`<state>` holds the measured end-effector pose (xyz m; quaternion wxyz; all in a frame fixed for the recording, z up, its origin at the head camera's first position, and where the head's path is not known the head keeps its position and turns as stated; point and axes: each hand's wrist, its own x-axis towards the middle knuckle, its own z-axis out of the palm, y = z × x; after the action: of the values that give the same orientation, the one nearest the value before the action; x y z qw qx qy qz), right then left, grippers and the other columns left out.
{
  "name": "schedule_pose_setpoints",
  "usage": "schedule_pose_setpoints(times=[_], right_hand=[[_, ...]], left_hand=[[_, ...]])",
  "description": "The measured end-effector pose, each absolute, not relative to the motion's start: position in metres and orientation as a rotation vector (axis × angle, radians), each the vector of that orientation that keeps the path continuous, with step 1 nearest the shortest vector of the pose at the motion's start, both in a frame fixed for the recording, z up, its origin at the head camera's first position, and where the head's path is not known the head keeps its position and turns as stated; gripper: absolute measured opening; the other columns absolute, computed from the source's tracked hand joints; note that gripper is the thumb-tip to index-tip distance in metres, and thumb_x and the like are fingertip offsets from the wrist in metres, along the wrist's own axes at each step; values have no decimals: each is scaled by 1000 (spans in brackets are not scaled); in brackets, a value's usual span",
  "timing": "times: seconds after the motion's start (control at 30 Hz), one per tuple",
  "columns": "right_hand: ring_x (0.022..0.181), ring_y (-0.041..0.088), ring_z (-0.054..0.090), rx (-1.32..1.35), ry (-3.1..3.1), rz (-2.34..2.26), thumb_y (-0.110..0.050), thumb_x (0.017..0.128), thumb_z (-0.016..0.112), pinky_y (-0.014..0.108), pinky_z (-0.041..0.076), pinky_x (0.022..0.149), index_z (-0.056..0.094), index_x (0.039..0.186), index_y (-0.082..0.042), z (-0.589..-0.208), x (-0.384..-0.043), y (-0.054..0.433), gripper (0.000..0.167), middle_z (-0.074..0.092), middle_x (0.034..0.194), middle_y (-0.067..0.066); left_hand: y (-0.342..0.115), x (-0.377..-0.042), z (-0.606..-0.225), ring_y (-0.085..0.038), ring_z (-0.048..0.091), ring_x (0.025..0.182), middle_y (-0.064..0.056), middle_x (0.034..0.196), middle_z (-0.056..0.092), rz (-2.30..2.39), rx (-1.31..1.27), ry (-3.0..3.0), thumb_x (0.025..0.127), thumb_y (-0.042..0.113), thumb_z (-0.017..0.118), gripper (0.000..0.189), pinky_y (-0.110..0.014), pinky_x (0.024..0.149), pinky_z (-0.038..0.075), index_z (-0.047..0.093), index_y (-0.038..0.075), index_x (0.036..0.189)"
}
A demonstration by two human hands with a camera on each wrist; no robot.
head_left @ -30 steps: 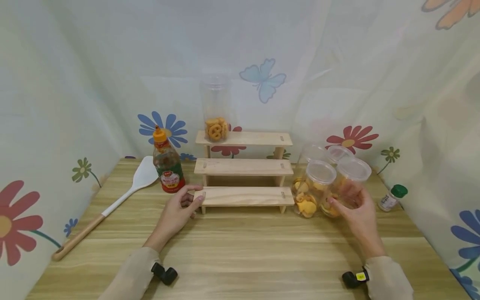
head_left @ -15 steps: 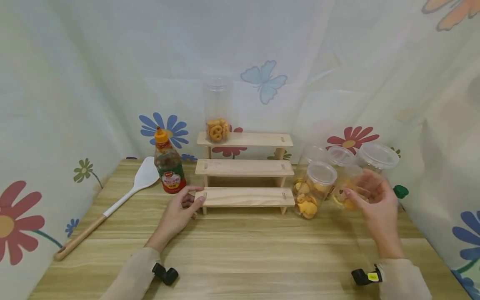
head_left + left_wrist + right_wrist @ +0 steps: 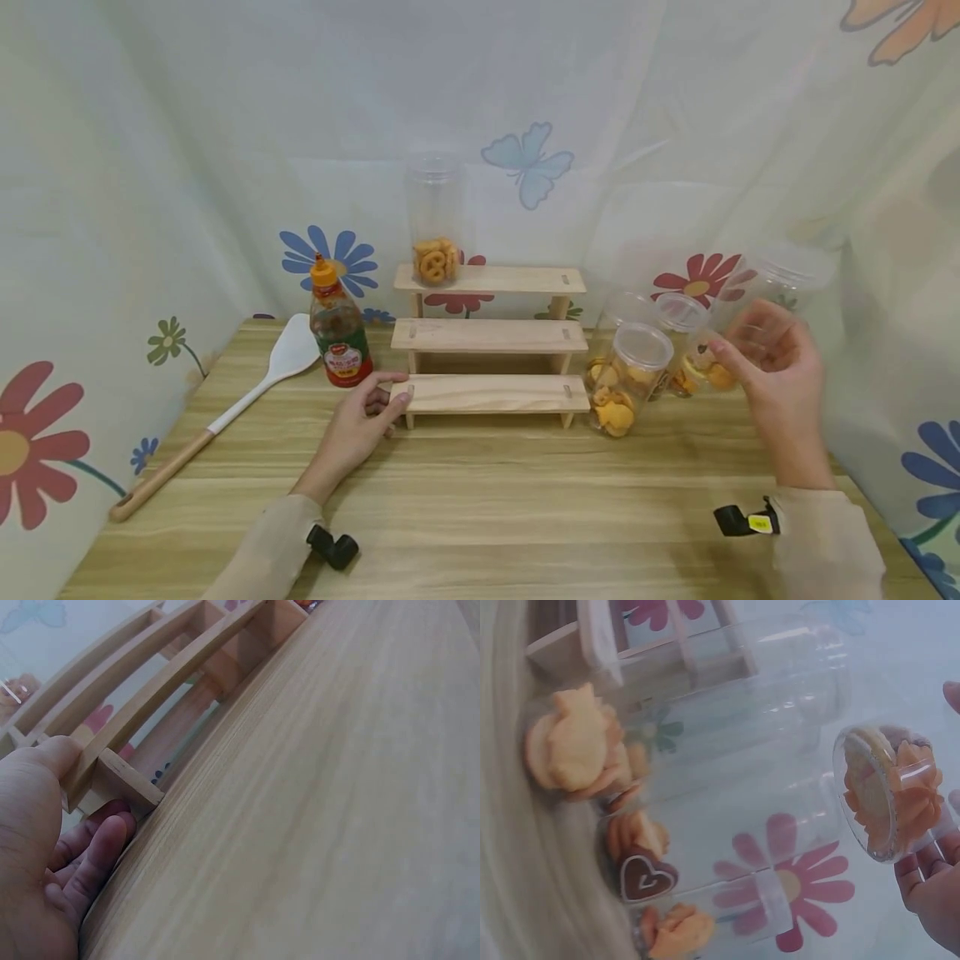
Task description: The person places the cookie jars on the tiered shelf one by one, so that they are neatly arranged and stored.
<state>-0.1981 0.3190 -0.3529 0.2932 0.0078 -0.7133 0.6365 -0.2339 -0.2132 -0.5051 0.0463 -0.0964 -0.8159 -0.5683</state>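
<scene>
My right hand (image 3: pixel 783 383) grips a clear plastic jar (image 3: pixel 738 304) of cookies around its side, tilted and raised off the table. In the right wrist view the held jar's base (image 3: pixel 870 795) faces the camera. Several similar cookie jars (image 3: pixel 641 350) stand together just right of a three-step wooden rack (image 3: pixel 491 392). My left hand (image 3: pixel 360 421) holds the left end of the rack's lowest step, thumb on top; in the left wrist view its fingers (image 3: pixel 105 847) curl by the end leg. A tall jar of pretzels (image 3: pixel 435 242) sits on the top step, at the left.
A sauce bottle (image 3: pixel 341 342) with an orange cap stands left of the rack. Beside it lies a white spatula (image 3: pixel 292 346) with a wooden handle, reaching toward the front left. A flower-patterned cloth (image 3: pixel 360 100) hangs behind and around the wooden table (image 3: pixel 480 517).
My right hand has lifted one jar out of the group, moving it right and up and tilting it. The green-capped small bottle is now hidden behind that hand. My left hand stays put.
</scene>
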Motion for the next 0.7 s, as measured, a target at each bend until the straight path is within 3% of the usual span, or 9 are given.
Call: schedule_pose_setpoints(times=[0.17,0.37,0.57,0.7], right_hand=[[107,18,70,52,-1833,1713,5,91,89,12,59,86,68,145,-8,-337,-204,316,60,68,123,5],[114,19,70,85,-1837,1676,0,92,90,13,56,93,68,148,-13,-318,-211,307,61,70,129,4],[110,20,67,141,-1804,1691,-2,92,90,17,56,93,70,145,-12,-306,-220,290,58,72,124,6],[109,17,64,131,-1898,1574,-10,96,89,17,55,92,69,147,-19,-300,-225,279,56,71,124,1]], left_hand=[[-213,-234,-505,-25,71,75,-13,94,74,-1727,-298,-2489,110,41,73,38,-35,66,64,68,25,144],[-213,-233,-505,-25,71,74,-13,94,74,-1719,-288,-2496,110,42,74,38,-34,66,64,68,25,144],[-213,-233,-504,-26,71,74,-13,94,74,-1721,-285,-2494,110,42,74,38,-35,66,64,69,26,144],[-213,-234,-504,-27,71,74,-15,94,74,-1722,-279,-2497,110,42,73,37,-35,66,64,69,26,143]])
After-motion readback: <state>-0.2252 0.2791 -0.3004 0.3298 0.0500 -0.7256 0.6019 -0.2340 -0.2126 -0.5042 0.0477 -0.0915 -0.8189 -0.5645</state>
